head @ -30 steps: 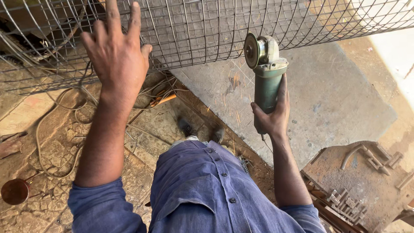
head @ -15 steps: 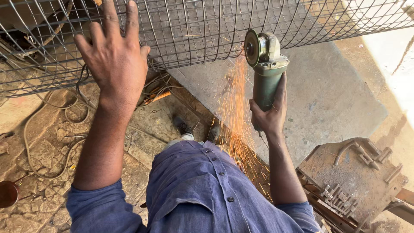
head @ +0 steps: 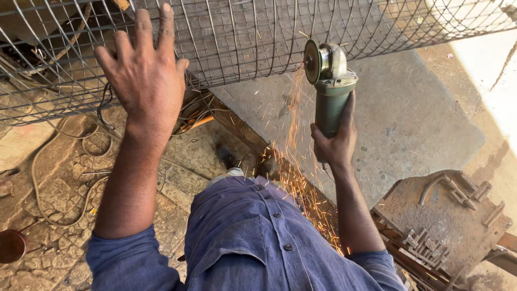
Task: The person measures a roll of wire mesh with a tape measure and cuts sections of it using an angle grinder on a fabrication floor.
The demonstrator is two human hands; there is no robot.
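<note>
A large roll of welded wire mesh [head: 253,32] lies across the top of the view. My left hand [head: 142,81] presses flat against it with fingers spread. My right hand [head: 334,143] grips the green body of an angle grinder [head: 329,89], held upright. Its disc [head: 311,62] touches the lower edge of the mesh. Orange sparks [head: 293,161] stream down from the disc toward my blue shirt [head: 258,237] and legs.
A concrete slab [head: 409,118] lies under the mesh at the right. Rusty metal parts [head: 447,215] sit at the lower right. Loose wires and cables [head: 64,167] trail over the cracked stone floor at the left. A round brown object [head: 11,245] is at the left edge.
The grinder disc has met the mesh and sparks now fly, growing thicker since half a second ago. Both hands have stayed nearly in place.
</note>
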